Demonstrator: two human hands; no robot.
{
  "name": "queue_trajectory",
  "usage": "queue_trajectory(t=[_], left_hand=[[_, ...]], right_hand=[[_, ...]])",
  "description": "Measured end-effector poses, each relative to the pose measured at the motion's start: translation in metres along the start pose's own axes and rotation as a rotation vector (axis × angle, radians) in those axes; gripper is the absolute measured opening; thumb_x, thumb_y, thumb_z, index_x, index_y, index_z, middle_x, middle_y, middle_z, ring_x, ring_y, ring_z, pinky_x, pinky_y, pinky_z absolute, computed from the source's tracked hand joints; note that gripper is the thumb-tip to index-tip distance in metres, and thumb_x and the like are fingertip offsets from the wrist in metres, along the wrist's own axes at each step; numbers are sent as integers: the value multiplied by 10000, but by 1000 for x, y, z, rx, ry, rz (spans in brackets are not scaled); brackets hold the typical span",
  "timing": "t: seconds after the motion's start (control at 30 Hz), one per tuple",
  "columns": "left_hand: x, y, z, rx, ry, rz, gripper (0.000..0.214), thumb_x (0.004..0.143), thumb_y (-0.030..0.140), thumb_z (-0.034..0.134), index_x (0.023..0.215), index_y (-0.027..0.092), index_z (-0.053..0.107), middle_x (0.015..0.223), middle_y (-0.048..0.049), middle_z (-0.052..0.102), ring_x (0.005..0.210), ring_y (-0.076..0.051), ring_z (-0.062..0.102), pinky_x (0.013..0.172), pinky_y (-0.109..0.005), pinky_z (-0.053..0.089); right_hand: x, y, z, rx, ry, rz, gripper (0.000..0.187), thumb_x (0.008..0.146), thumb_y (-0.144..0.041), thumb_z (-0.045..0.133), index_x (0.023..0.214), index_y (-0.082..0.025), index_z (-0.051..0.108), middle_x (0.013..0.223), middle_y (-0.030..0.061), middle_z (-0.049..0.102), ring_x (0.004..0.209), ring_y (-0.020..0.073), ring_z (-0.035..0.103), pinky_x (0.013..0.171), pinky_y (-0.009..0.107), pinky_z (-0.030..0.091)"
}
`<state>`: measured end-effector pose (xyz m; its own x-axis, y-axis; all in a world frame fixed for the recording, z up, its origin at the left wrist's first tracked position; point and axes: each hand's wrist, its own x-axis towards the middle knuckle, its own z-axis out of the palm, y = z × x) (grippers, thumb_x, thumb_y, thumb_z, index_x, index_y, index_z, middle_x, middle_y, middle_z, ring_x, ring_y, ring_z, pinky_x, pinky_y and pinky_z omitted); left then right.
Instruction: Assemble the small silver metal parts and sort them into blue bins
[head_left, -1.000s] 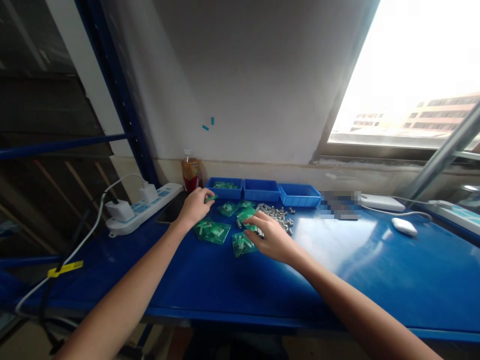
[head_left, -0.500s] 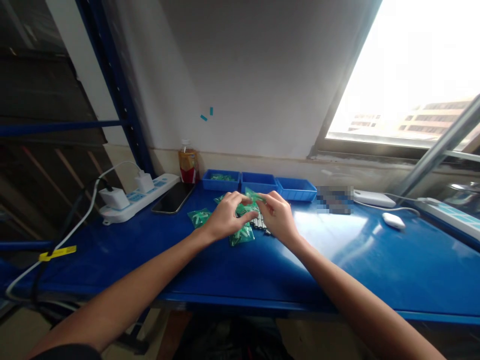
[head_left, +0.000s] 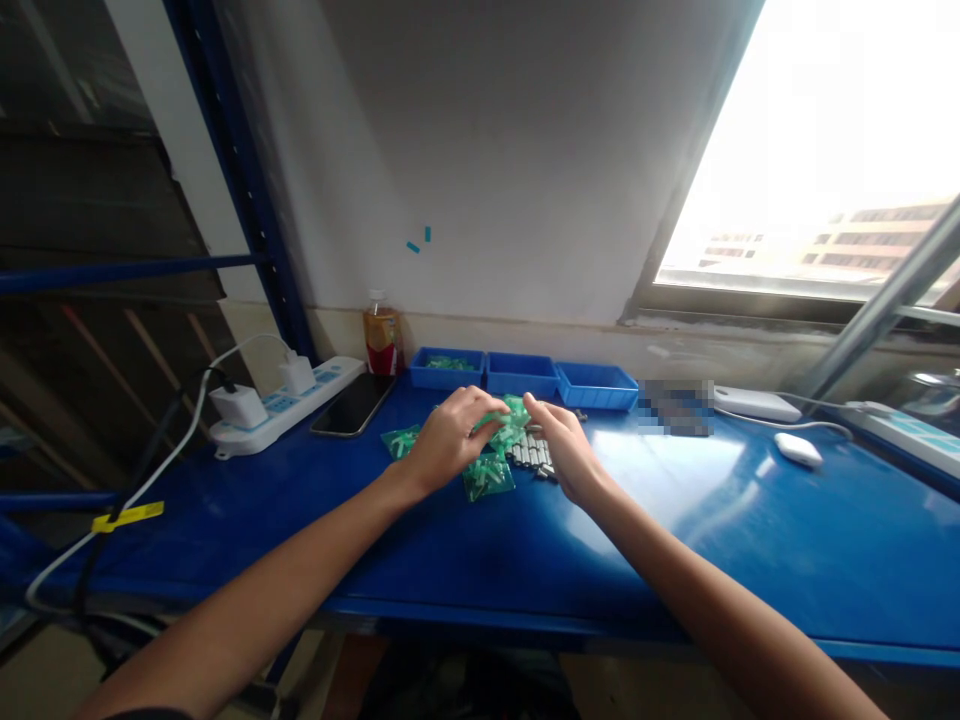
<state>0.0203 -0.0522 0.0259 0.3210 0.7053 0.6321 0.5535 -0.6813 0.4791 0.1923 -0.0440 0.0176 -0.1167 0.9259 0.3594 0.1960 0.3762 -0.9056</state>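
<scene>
My left hand (head_left: 448,437) and my right hand (head_left: 564,447) meet over the middle of the blue table (head_left: 675,540). Between their fingertips is a small green plastic bag (head_left: 513,413), pinched from both sides just above the table. Beneath and between the hands lies a pile of small silver metal parts (head_left: 531,455). Another green bag (head_left: 488,476) lies flat in front of my left hand, and one more green bag (head_left: 397,440) lies to its left. My fingers hide part of the held bag.
Three shallow blue trays (head_left: 596,386) line the wall; the leftmost tray (head_left: 448,368) holds green bags. A black phone (head_left: 352,404), a white power strip (head_left: 285,405) with chargers and a drink bottle (head_left: 381,340) stand at left. A white mouse (head_left: 799,449) lies at right.
My left hand came back from the leftmost tray to the middle. Both hands closed on one green bag and now hold it slightly lower, nearer the metal parts.
</scene>
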Motion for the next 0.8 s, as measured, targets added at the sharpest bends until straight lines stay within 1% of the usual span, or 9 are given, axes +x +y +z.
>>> queue_trajectory(t=[0.07, 0.13, 0.27, 0.33, 0.5, 0.57, 0.63, 0.73, 0.8], left_hand=[[-1, 1, 2, 40, -44, 77, 186, 860, 307, 541, 982, 229, 658, 971, -58, 626, 962, -216, 533, 911, -336, 387], [-1, 1, 5, -8, -50, 38, 231, 848, 364, 561, 996, 216, 657, 982, -63, 633, 952, -221, 537, 892, -334, 392], [2, -5, 10, -360, -41, -374, 499, 879, 560, 388, 850, 147, 668, 798, -79, 657, 704, -186, 576, 631, -272, 423], [3, -10, 10, -535, -51, -584, 511, 839, 587, 440, 744, 131, 651, 685, -68, 636, 573, -154, 540, 510, -243, 369], [29, -31, -3, -742, -1, -857, 252, 682, 353, 721, 693, 122, 622, 590, -17, 587, 472, -91, 475, 452, -202, 338], [50, -45, -13, -732, 141, -921, 247, 727, 364, 680, 697, 131, 603, 583, -19, 586, 461, -86, 473, 454, -201, 363], [69, -60, -20, -708, 177, -926, 336, 779, 466, 598, 695, 140, 589, 597, -41, 600, 505, -112, 520, 487, -214, 401], [79, -80, -18, -368, 70, -911, 425, 694, 580, 629, 676, 156, 600, 576, -67, 608, 625, -208, 598, 559, -270, 441], [71, -88, -7, -100, -94, -772, 425, 655, 582, 655, 644, 157, 636, 598, -85, 623, 709, -265, 621, 628, -301, 445]], right_hand=[[2, 2, 0, 76, 11, 77, 373, 833, -475, 495, 724, -148, 638, 623, 5, 538, 593, 135, 481, 554, 255, 391], [3, 5, 0, 30, 31, 16, 328, 829, -445, 523, 805, -147, 660, 610, -6, 515, 537, 116, 441, 507, 242, 366], [-1, 11, 1, -346, 60, -360, 269, 868, -306, 499, 1037, -224, 691, 752, 23, 521, 619, 130, 485, 596, 261, 430], [-3, 13, 4, -473, 33, -494, 300, 878, -221, 458, 1061, -266, 691, 850, 47, 520, 726, 151, 527, 668, 279, 465], [-5, 15, 13, -510, 76, -515, 374, 846, -156, 454, 1166, -264, 616, 1116, 99, 466, 979, 212, 543, 793, 351, 507], [-4, 14, 15, -489, 104, -478, 368, 844, -180, 477, 1191, -251, 580, 1136, 104, 453, 993, 215, 545, 815, 364, 510], [-4, 12, 16, -475, 92, -457, 345, 846, -192, 486, 1177, -239, 571, 1131, 103, 451, 991, 213, 549, 825, 365, 510], [-4, 11, 15, -477, 44, -426, 309, 847, -207, 496, 1146, -216, 574, 1128, 107, 448, 999, 219, 551, 834, 368, 506], [-4, 11, 14, -477, 15, -398, 296, 842, -215, 508, 1130, -202, 578, 1115, 107, 455, 972, 215, 559, 836, 371, 502]])
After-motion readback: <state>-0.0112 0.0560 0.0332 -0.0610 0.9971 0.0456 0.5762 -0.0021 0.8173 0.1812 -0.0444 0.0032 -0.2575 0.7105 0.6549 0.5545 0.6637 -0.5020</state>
